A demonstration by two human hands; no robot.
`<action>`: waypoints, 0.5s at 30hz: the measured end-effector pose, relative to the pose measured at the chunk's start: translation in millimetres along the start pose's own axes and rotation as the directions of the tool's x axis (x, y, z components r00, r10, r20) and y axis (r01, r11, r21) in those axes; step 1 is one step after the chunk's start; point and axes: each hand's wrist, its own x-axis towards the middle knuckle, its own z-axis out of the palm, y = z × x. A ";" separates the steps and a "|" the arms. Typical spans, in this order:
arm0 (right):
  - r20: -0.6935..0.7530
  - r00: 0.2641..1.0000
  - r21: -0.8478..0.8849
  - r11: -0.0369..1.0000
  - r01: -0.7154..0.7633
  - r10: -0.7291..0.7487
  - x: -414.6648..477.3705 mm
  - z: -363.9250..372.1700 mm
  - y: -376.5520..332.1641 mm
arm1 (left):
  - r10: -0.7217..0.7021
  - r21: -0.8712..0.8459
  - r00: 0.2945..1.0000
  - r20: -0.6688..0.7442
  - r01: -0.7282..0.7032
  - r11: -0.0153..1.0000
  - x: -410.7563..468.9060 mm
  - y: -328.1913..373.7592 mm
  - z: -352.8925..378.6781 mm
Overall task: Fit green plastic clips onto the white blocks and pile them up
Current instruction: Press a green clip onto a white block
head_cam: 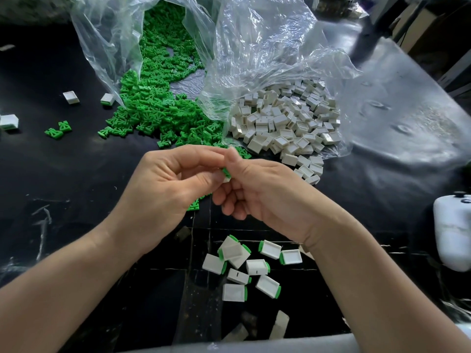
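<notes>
Green clips [153,108] spill from a clear bag [114,34] in a broad heap. Right of the heap lie bare white blocks [285,123]. Nearer than the heap, the left hand [165,184] and right hand [257,189] meet, fingers curled. Nearer still lie clipped blocks [244,266]. Both hands pinch a single block [226,176] with a green clip.

Green clips [158,108] lie heaped at upper centre-left, with plain white blocks [285,123] heaped just right of them. Finished blocks [244,266], green at one end, lie loosely piled at lower centre. Mid-frame, fingers [198,152] pinch a green-tipped block [226,175].
</notes>
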 end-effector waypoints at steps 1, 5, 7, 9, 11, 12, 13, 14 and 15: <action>-0.016 1.000 -0.029 0.999 0.015 -0.015 0.2 -0.7 0.7 | -0.006 -0.009 1.000 0.020 0.006 1.000 -0.1 0.5 0.6; -0.078 0.994 -0.150 0.987 0.058 -0.070 2.3 3.5 3.2 | -0.043 -0.026 0.999 0.025 0.043 0.999 1.0 0.9 -1.9; -0.115 0.983 -0.215 0.970 0.115 -0.142 2.5 8.8 2.4 | -0.055 -0.047 0.998 0.020 0.056 0.997 1.5 1.2 -2.5; -0.154 0.967 -0.317 0.937 0.146 -0.203 3.9 11.7 3.9 | -0.066 -0.075 0.998 0.004 0.066 0.995 1.3 1.0 -1.4; -0.192 0.959 -0.381 0.916 0.122 -0.208 5.5 13.2 6.4 | -0.081 -0.101 0.996 -0.028 0.078 0.992 1.4 -0.8 0.1; -0.211 0.956 -0.387 0.916 0.109 -0.203 6.1 13.8 7.8 | -0.089 -0.126 0.995 -0.040 0.083 0.989 1.5 -2.2 0.8; -0.228 0.952 -0.387 0.917 0.103 -0.203 6.9 14.2 9.2 | -0.095 -0.154 0.994 -0.052 0.086 0.984 1.6 -3.3 1.6; -0.242 0.947 -0.386 0.917 0.105 -0.210 7.5 14.5 10.0 | -0.100 -0.179 0.993 -0.063 0.088 0.980 1.4 -4.2 2.4; -0.250 0.942 -0.391 0.914 0.112 -0.223 8.4 14.7 10.9 | -0.103 -0.197 0.992 -0.074 0.087 0.977 1.2 -4.9 3.3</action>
